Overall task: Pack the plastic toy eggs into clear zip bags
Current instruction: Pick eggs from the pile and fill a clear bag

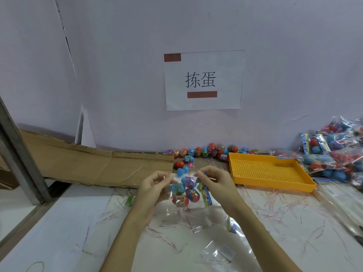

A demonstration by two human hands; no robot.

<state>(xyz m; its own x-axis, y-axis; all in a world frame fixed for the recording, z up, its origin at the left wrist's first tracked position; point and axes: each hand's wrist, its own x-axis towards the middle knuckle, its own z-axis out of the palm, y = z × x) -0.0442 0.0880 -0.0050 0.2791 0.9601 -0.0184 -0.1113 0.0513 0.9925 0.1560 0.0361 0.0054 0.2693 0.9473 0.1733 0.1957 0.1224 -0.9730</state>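
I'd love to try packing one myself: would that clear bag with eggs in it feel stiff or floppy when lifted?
Probably floppy: the clear plastic zip bag crinkles and sags between the left hand and right hand, which pinch its top. The blue and red plastic toy eggs bunch low inside, so they would likely shift and swing. The glossy film may be slippery.

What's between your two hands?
In the head view, the clear bag of toy eggs hangs between the left hand and right hand, both pinching its top.

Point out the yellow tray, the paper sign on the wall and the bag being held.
yellow tray [275,185], head view, on its near rim.
paper sign [204,80], head view, on its printed characters.
clear bag [186,190], head view, on its egg-filled middle.
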